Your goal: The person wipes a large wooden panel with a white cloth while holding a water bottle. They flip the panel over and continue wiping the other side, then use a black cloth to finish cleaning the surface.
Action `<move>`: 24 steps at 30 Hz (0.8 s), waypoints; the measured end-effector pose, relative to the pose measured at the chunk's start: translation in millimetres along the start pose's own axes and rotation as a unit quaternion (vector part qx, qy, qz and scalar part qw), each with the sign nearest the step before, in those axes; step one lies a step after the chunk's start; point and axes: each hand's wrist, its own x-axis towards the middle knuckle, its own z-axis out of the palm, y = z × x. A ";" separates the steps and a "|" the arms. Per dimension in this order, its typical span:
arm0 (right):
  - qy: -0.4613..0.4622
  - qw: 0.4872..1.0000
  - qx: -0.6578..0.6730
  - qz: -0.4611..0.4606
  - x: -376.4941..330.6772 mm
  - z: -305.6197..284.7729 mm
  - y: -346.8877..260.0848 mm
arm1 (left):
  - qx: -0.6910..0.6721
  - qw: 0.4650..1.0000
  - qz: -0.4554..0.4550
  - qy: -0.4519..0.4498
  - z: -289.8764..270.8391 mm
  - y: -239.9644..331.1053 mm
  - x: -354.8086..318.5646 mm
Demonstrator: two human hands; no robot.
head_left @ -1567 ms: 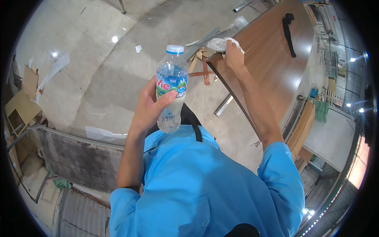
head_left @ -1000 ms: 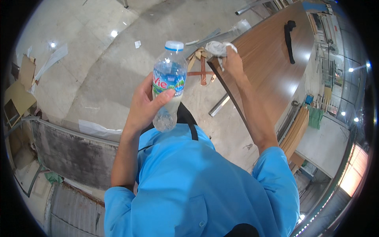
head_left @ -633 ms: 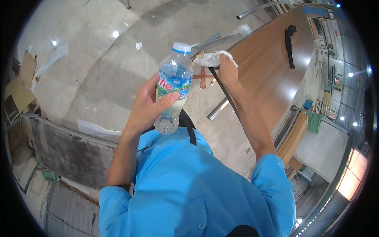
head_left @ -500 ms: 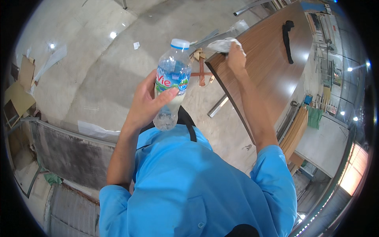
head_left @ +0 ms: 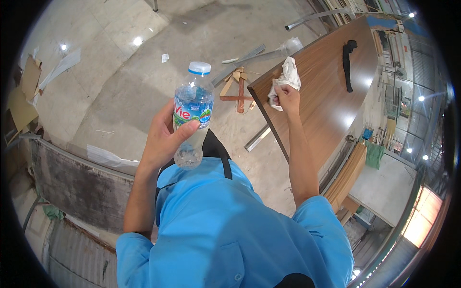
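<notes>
My left hand (head_left: 164, 137) is wrapped round a clear plastic water bottle (head_left: 193, 108) with a blue label and a white cap. The bottle stands nearly upright in front of my body, its cap on. My right hand (head_left: 288, 98) grips a crumpled white cloth (head_left: 290, 77) near the corner of a brown wood-grain tabletop (head_left: 317, 110). The cloth lies against the board's surface, bunched under my fingers and spreading out beyond them. Farther along the same board rests a long black object (head_left: 347, 67), possibly a strap or sleeve.
Wood scraps (head_left: 240, 86) and metal strips (head_left: 247, 56) lie on the concrete floor beyond the board's corner. A dark-faced panel (head_left: 81, 180) stands at left, cardboard (head_left: 24, 108) behind it. To the right are a white table (head_left: 384, 187) and stacked wood strips (head_left: 346, 170).
My right hand has moved the cloth from the board's end edge inward onto its top, and the cloth has spread out. The bottle has shifted slightly left and down in view.
</notes>
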 end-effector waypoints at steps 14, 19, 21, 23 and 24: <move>-0.043 0.942 -0.194 -0.271 17.7 8.7 -21.7 | -0.018 1.000 -0.016 -0.004 11.1 1.6 8.2; -0.071 0.913 -0.287 -0.280 6.1 9.4 -19.1 | -0.017 1.000 -0.009 0.006 12.7 1.2 1.6; -0.003 0.920 -0.290 -0.263 0.8 11.9 -19.6 | -0.021 1.000 -0.017 0.005 13.9 0.7 -1.7; 0.037 0.922 -0.275 -0.269 -1.3 14.5 -20.8 | -0.019 1.000 -0.020 -0.001 14.4 1.2 -4.2; -0.009 0.919 -0.282 -0.277 -1.9 16.0 -20.6 | -0.019 1.000 -0.014 -0.002 14.9 0.9 -5.4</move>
